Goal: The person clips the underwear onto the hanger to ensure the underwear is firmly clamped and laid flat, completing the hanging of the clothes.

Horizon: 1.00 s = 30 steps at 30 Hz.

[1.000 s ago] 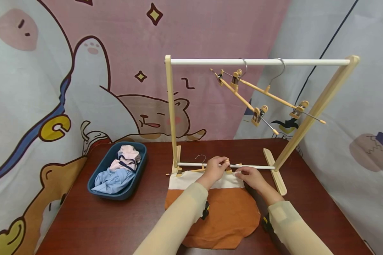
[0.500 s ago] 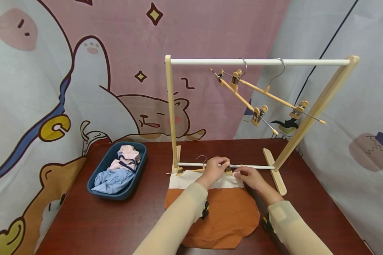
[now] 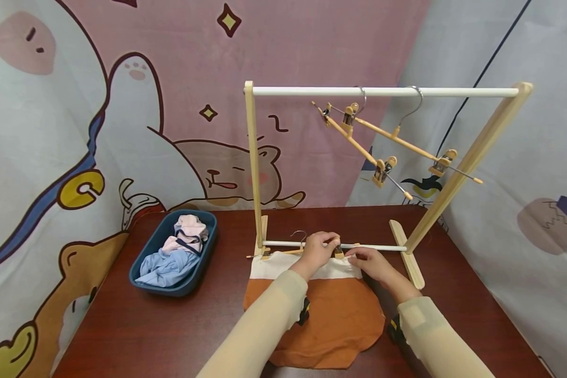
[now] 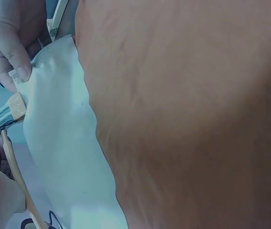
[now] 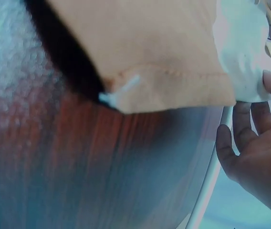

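At lower centre, a rust-orange cloth garment with a cream top band [image 3: 333,325] lies on a glossy red-brown wooden tabletop [image 3: 108,331]. The left hand [image 3: 317,251] pinches the tan-and-metal clip [image 3: 338,253] of a slim tan hanger [image 3: 290,252]; the right hand [image 3: 370,262] pinches the band's corner. Too shallow a bite could let the cloth slip. The pale left sleeve [image 3: 260,325] hides part of the garment; the clip's hold is unclear.

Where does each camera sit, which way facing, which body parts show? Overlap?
Head: on the head, facing forward and down at table, rack and garment; left hand, right hand and sleeves show.
Left wrist: on that wrist, facing the garment's white band and a hanger clip; left hand lower left, right hand upper left.
Right wrist: on that wrist, facing the garment's orange edge; right hand at right, probably left hand top right.
Both wrist views share: right hand, white band.
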### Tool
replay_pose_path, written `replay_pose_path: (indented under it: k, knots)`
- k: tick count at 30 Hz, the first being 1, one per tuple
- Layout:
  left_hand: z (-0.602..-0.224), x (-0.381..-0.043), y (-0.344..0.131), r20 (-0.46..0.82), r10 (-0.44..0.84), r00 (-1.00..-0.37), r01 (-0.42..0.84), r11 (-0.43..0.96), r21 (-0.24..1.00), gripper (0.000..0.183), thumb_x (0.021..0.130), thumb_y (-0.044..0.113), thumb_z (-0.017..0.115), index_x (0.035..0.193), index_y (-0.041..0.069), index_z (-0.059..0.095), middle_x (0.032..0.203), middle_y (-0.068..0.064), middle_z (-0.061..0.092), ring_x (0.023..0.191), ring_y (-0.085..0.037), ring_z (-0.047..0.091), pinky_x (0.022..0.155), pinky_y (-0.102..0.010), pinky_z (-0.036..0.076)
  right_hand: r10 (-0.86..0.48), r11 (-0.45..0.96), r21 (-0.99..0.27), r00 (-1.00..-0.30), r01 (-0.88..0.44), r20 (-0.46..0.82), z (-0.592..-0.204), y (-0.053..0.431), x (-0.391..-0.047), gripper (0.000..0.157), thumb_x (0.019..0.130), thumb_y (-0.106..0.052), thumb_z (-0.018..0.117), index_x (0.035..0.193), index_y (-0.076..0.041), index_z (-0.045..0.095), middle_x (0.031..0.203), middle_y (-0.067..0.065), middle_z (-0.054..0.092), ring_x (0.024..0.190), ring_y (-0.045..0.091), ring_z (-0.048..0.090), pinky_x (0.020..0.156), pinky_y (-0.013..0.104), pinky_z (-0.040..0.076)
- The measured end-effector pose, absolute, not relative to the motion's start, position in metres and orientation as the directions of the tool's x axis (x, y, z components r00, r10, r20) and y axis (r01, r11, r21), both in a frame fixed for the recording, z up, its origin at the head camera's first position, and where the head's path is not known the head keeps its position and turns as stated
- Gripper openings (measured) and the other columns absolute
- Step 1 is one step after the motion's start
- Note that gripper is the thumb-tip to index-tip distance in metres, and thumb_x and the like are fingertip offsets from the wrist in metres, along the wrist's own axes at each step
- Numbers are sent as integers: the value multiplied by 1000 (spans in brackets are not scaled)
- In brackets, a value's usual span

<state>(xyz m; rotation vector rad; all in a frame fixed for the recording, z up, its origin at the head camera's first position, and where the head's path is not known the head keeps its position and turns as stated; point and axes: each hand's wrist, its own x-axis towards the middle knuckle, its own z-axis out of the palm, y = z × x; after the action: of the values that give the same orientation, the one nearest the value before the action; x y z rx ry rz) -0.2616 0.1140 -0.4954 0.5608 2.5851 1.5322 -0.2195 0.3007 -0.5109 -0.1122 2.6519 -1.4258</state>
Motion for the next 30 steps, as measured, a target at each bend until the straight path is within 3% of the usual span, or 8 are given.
replay_pose_path:
  k: [9, 19, 30]
  knots:
    - [-492, -261, 112, 102, 359, -928, 257, 417, 872, 21, 94, 23, 59, 111, 18, 70, 114, 0, 66, 111, -16, 59, 88, -28, 50, -55, 553, -833, -997, 11, -49, -516, 300, -222, 21, 89, -16, 64, 104, -1, 67, 107, 16, 66, 91, 15, 56, 74, 27, 45]
    - [-492, -260, 112, 94, 361, -928, 252, 421, 871, 21, 94, 24, 58, 110, 19, 70, 114, 1, 66, 111, -15, 59, 89, -28, 49, 5, 505, -860, -997, 70, -79, -513, 295, -223, 28, 90, -23, 64, 105, 1, 67, 106, 14, 66, 95, 17, 56, 77, 29, 45]
    - [-494, -261, 113, 114, 359, -926, 271, 424, 864, 19, 93, 22, 60, 108, 17, 71, 110, 1, 67, 107, -14, 60, 85, -24, 50, 86, 460, -878, -991, 134, -107, -514, 294, -227, 34, 88, -27, 67, 104, 3, 66, 91, -1, 65, 84, 12, 51, 74, 27, 42]
